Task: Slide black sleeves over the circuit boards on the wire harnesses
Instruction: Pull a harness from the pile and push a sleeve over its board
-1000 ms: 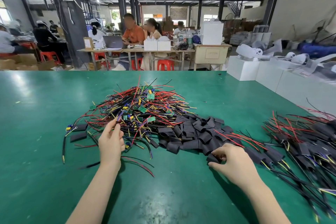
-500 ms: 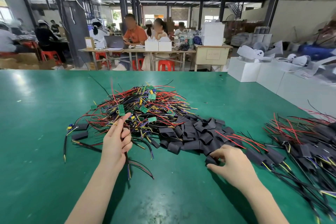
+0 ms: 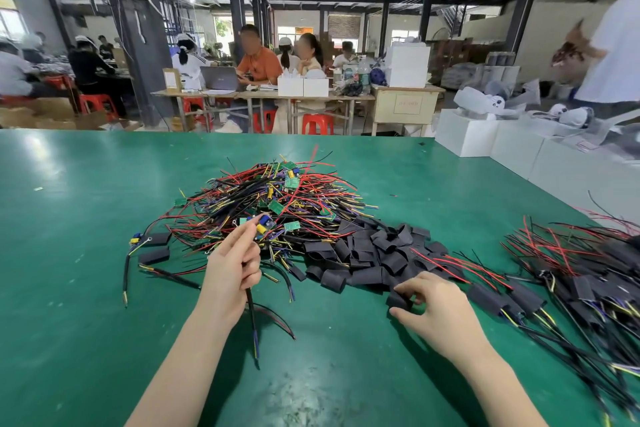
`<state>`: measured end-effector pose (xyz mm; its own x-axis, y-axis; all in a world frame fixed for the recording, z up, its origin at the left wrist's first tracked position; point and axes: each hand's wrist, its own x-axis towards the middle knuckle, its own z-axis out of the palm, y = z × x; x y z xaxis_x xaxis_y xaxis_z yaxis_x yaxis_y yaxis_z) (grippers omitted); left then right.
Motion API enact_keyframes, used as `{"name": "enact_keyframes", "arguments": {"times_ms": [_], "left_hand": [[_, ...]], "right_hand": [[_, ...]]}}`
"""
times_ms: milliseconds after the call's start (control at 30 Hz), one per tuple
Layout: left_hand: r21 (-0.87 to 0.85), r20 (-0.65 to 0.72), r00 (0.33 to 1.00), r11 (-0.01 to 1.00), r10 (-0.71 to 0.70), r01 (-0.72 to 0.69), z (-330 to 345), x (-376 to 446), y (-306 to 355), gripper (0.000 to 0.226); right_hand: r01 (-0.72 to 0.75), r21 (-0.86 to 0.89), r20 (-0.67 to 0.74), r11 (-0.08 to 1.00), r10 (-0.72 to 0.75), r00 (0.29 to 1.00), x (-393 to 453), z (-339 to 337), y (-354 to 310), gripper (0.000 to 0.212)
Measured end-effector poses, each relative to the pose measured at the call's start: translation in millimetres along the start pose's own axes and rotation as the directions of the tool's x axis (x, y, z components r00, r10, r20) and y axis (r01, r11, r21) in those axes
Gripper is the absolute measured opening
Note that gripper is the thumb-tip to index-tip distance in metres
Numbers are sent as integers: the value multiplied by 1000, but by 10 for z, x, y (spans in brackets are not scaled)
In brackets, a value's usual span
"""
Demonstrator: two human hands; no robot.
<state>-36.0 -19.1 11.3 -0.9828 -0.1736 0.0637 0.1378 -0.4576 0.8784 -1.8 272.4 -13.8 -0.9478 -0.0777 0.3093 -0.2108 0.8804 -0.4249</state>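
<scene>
The left hand [image 3: 231, 269] is closed around 1 wire harness [image 3: 251, 308] and holds it above the green worktop [image 3: 69, 288]. The small circuit board [image 3: 264, 221] of this harness sticks out past the fingertips, toward the big pile of loose harnesses [image 3: 277, 204], and the black cable hangs down from the palm toward the person. So the long axis of the harness runs from far to near, a little tilted. The right hand [image 3: 431, 305] rests low on the worktop, and its fingers and thumb pinch 1 black sleeve [image 3: 398, 300] at the near edge of the heap of sleeves [image 3: 367, 253]. This sleeve lies to the right of the held board and nearer to the person, well apart from it. I think the coming move depends on this: the right hand must bring the open end of the sleeve up and left, in line with the board. Finished harnesses [image 3: 571, 281] lie at the far right.
</scene>
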Motion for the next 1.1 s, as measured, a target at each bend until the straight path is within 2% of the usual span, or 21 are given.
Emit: {"name": "enact_keyframes", "arguments": {"times_ms": [133,200,333,433,533,667,800,967,1100], "left_hand": [[-60,16,998,996,-63,64,48,-27,15,16],[-179,26,992,975,-127,129,95,-18,20,20],[-519,19,988,843,-155,142,136,3,12,26],[-605,30,985,781,-170,153,132,-15,8,26],[-614,18,979,770,-204,172,146,-19,-18,26],[-618,-70,982,780,-177,97,142,4,-98,28],[-605,-124,980,795,-158,51,129,8,-147,26],[-522,-170,980,853,-99,-4,147,-1,-150,28],[-465,-214,976,883,-45,-61,190,-35,-150,24]], "right_hand": [[60,77,-36,995,-57,998,3,27,-33,21],[93,137,-43,986,-88,995,-3,40,-76,23],[136,348,-3,928,-144,990,-65,77,-290,24],[136,524,98,841,-218,971,-163,160,-537,24],[135,607,175,783,-297,939,-256,256,-745,24],[133,650,181,748,-323,929,-309,279,-845,19],[105,651,211,752,-312,926,-358,304,-894,18],[-16,730,276,683,-273,922,-369,309,-936,18],[-43,720,271,692,-224,936,-358,321,-915,22]]}}
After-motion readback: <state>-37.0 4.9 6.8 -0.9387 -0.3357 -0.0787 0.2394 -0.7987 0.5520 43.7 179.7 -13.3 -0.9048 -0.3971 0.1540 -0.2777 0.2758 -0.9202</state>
